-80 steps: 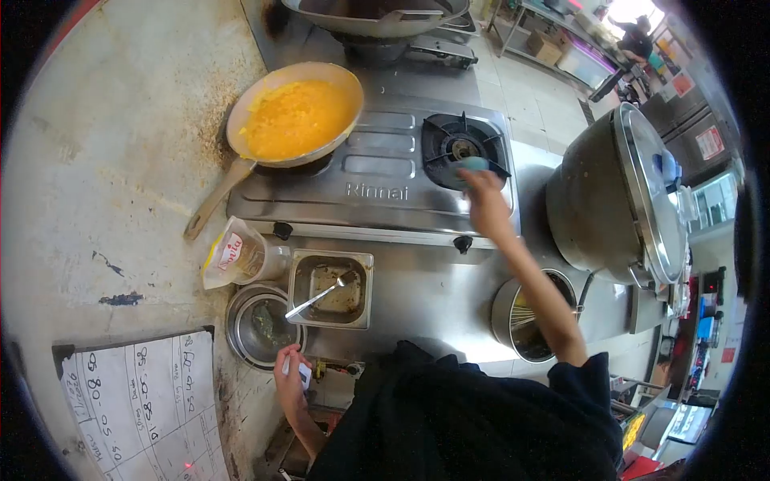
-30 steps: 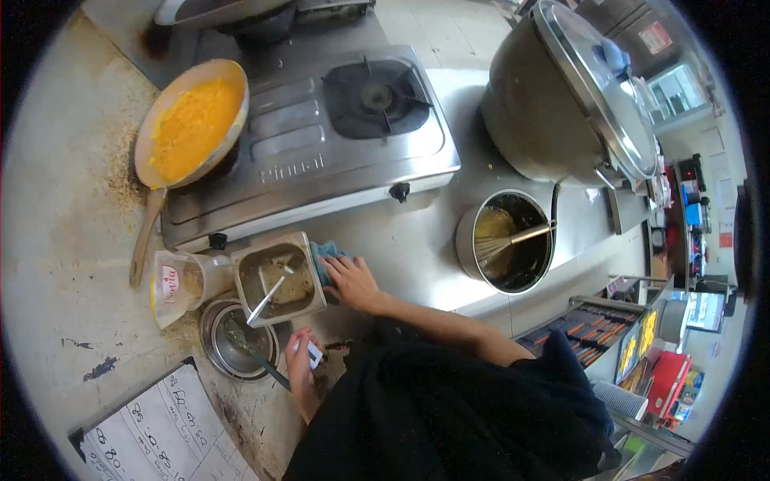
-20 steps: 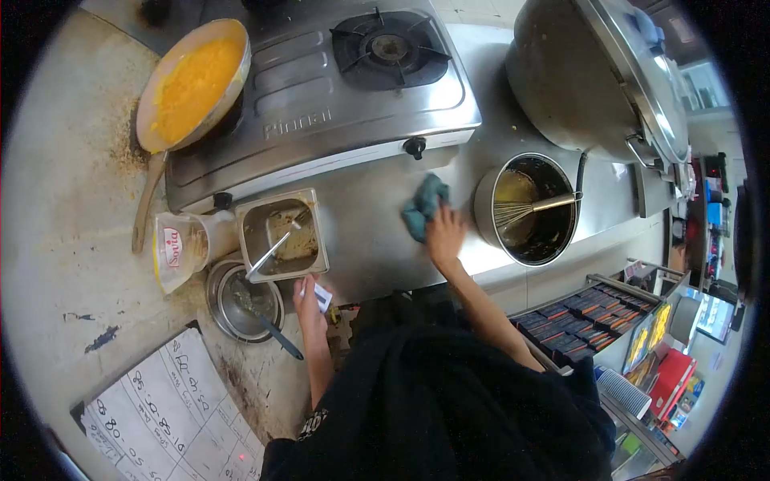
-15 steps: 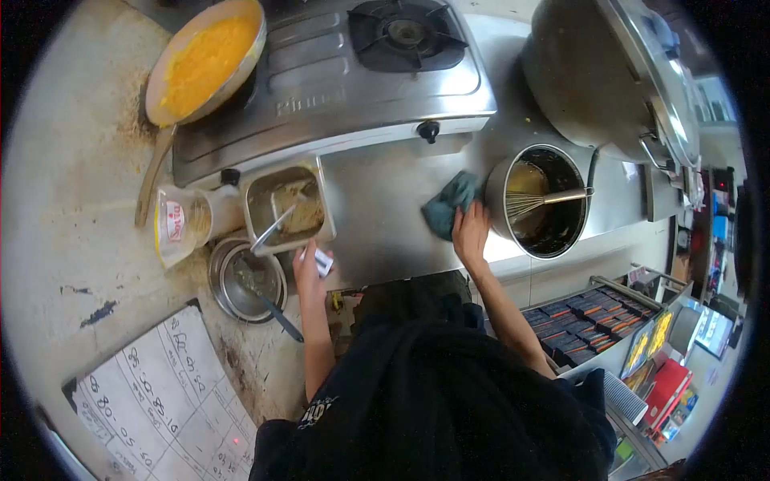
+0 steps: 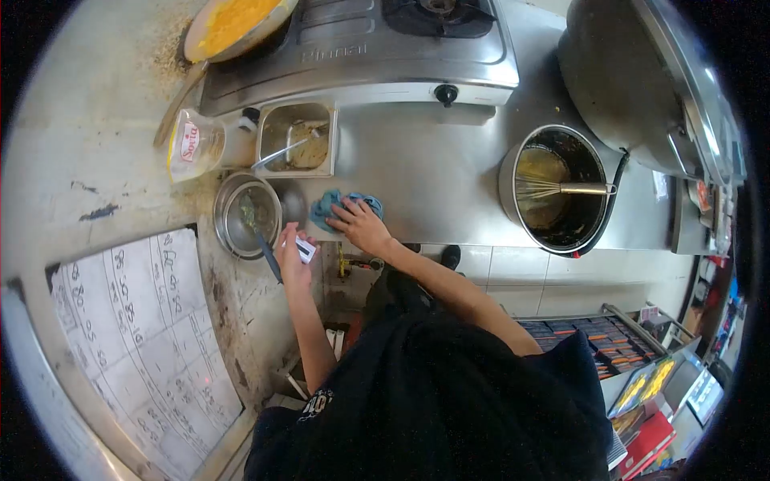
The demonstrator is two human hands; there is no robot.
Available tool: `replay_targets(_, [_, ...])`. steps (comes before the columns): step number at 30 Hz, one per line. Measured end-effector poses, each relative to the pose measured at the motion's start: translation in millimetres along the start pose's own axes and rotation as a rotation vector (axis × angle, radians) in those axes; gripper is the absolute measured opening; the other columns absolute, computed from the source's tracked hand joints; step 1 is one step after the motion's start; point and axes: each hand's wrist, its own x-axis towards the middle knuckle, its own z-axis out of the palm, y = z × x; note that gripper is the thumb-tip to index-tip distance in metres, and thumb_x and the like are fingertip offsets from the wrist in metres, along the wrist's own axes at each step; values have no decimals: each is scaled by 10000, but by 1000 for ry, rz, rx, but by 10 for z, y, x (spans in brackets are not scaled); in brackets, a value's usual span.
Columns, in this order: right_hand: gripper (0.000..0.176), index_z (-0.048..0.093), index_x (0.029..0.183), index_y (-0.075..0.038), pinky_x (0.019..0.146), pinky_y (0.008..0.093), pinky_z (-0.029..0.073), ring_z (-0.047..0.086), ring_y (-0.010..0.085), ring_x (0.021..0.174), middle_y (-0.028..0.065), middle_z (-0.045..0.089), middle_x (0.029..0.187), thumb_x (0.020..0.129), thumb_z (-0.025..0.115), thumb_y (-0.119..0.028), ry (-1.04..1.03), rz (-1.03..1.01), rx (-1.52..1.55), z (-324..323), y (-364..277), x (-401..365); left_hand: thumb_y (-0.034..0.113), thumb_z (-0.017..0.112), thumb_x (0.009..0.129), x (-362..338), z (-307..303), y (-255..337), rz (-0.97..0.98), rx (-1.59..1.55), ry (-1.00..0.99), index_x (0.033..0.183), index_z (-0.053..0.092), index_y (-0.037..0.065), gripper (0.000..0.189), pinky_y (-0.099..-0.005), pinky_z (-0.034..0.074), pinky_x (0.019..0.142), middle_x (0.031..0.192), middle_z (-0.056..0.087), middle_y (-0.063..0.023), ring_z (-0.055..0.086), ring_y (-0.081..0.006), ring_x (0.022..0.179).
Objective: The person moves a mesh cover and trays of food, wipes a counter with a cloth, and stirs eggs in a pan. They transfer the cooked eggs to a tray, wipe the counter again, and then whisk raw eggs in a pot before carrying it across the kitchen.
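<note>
My right hand [image 5: 366,229] presses a crumpled blue-green cloth [image 5: 327,210] onto the steel counter near its front edge, fingers bent over it. Closed around a small white object with a dark panel [image 5: 305,249] is my left hand [image 5: 293,255], just left of the cloth. Beside that hand stand nested steel bowls [image 5: 227,215] with a dark-handled utensil [image 5: 267,255] leaning out. Behind the cloth sits a rectangular steel pan [image 5: 319,170] with brown residue and a metal utensil [image 5: 290,151] lying across it.
A pot [image 5: 507,188] holding a whisk [image 5: 584,188] stands on the counter [image 5: 425,176] at right. The gas stove [image 5: 377,68] runs along the back, with a large pot [image 5: 609,88] to its right. At left are a frying pan [image 5: 261,40], a plastic jug [image 5: 200,146] and a written sheet [image 5: 152,337].
My right hand has swept the cloth leftward along the counter, from beside the whisk pot to near my left hand. The rectangular pan now sits farther from my left hand, which keeps the white object.
</note>
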Motion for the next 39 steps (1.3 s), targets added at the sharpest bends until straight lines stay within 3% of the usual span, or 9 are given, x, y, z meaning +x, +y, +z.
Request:
replay_targets(4, [382,518,1083,-205,892,378,300,351,230,1128,22,424,1184,702,529,-183,-40,-127,64,-170,108,-611,247,517,818,-340,120,-149,23,45,-21,944,483,102,195,-299,469,491,655,475,-4,510,-129,586])
replay_targets(9, [356,542,1051,-203,870,385,321,352,230,1120,1,439,1175,700,545,-150,44,201,-7,-755,359,-1844,154,529,801,-567,559,-670,40,187,-277,929,486,73,158,-240,462,474,663,496,-26,504,-111,543])
replay_targets(14, [343,535,1041,-81,820,360,396,492,294,976,128,520,1070,698,521,-75,300,994,385,-1294,331,-3162,200,585,779,-1131,1846,-1395,24,419,-740,908,525,79,187,-230,478,499,807,561,-51,528,-98,595])
replay_targets(18, [360,457,1111,20,853,357,368,498,320,998,241,514,1042,776,442,-111,686,1460,369,-1715,498,-3920,342,650,715,-1491,2540,-1697,37,483,-637,794,494,45,344,-203,414,426,700,505,-10,502,-83,516])
replay_targets(20, [337,453,1109,24,811,336,385,527,269,939,202,539,1017,790,431,-82,856,1422,293,-2075,637,-3978,355,653,706,-1527,2627,-1755,69,505,-627,805,463,22,396,-228,431,421,675,504,-32,506,-109,494])
replay_targets(25, [264,482,1064,-3,716,230,382,468,102,789,74,547,895,828,434,-112,1133,1215,384,-2746,1009,-3626,168,592,742,-1348,2692,-1768,-525,314,-735,953,392,19,327,-357,497,453,751,491,-103,550,-238,572])
replay_targets(28, [325,434,1124,-4,796,291,373,492,190,911,153,524,1010,823,435,-128,1144,1195,488,-2898,1288,-3345,158,596,741,-1183,2493,-1785,-521,242,-749,959,393,29,324,-378,507,491,746,496,-113,551,-253,581])
replay_targets(33, [540,304,1200,40,932,396,272,359,374,1099,255,369,1179,754,551,-139,890,1026,-136,-2108,1958,-3068,131,587,734,-1233,1416,-1567,-581,269,-748,901,464,-19,256,-363,515,553,735,544,-123,577,-236,642])
replay_targets(39, [582,308,1227,-31,907,443,280,345,351,1105,205,388,1167,688,520,-94,781,1132,-451,-1783,2941,-2280,113,566,744,-1874,462,-1011,-305,428,-371,933,478,-26,251,-348,515,578,785,568,-122,580,-245,642])
